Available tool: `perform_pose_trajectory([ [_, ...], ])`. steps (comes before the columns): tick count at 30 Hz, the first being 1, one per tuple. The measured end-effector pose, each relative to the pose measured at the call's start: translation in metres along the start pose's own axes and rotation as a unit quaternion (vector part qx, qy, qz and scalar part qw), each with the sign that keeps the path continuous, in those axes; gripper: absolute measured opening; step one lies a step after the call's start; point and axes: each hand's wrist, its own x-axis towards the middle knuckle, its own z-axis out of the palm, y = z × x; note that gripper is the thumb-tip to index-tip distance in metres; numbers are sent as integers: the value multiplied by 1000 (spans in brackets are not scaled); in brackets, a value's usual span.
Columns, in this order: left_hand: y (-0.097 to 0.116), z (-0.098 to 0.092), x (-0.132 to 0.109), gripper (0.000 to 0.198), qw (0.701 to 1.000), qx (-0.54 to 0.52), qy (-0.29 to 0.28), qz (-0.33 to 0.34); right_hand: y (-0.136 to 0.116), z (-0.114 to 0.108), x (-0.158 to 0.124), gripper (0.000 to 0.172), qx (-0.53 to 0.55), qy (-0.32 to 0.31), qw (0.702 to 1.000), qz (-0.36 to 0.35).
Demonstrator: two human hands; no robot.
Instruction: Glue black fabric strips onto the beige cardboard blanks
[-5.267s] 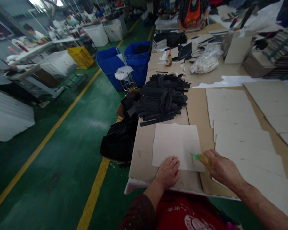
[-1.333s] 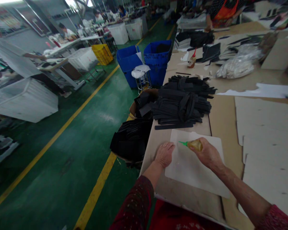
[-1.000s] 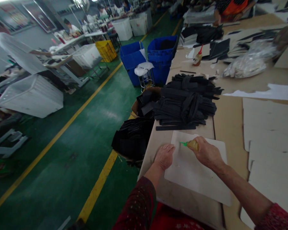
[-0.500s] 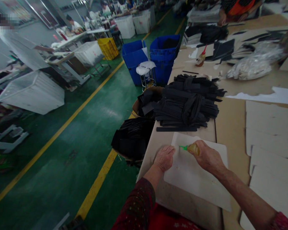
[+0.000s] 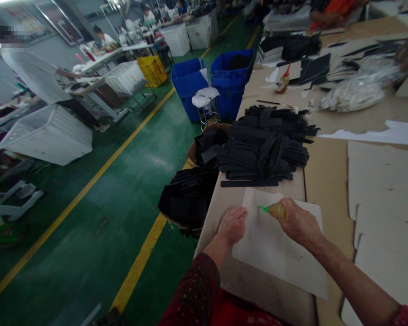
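A pale cardboard sheet (image 5: 275, 253) lies on the worktable (image 5: 316, 163) in front of me. My left hand (image 5: 232, 224) rests flat on the sheet's left edge, fingers together, pressing it down. My right hand (image 5: 297, 222) is closed around a small amber glue bottle (image 5: 276, 210) with a green nozzle. The nozzle points left and touches the sheet near its upper left part. A heap of black strips (image 5: 265, 145) lies just beyond the sheet.
More pale sheets (image 5: 381, 190) overlap at the right. A box of black pieces (image 5: 188, 199) sits by the table's left edge. Another glue bottle (image 5: 283, 81), a plastic bag (image 5: 352, 93), blue bins (image 5: 207, 81) and a stool (image 5: 206, 102) lie further off. People work at tables at the left and far end.
The glue nozzle has shifted slightly to the right across the sheet's upper part. Five seconds ago it was at the right edge of a sheet lying square to me. My left hand stays put.
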Motion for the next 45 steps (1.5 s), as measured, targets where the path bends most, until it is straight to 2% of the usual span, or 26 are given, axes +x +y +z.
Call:
perform_pose_trajectory([
  [4,-2,1,0,44,1000,4,-1,6,19,-2,-5,28,140,46,988,47],
  [8,-4,3,-1,44,1000,2,2,10,61,-16,-18,42,277,130,939,159],
  [11,-6,4,-1,44,1000,0,10,8,91,-23,-35,47,280,143,927,204],
  [14,-6,4,0,44,1000,1,15,9,104,-18,-53,48,248,115,944,184],
  [20,-7,2,0,46,1000,7,17,16,99,-1,-71,45,116,82,978,150],
  [26,-9,5,-1,46,1000,9,18,17,101,4,-71,35,35,52,990,124],
  [30,-9,5,-1,47,1000,11,14,15,101,9,-71,31,3,55,993,101],
  [38,-9,4,-1,46,1000,17,13,15,93,-2,-66,20,-55,43,993,94],
  [45,-10,6,0,46,1000,16,14,18,98,-6,-70,14,-67,37,993,94],
])
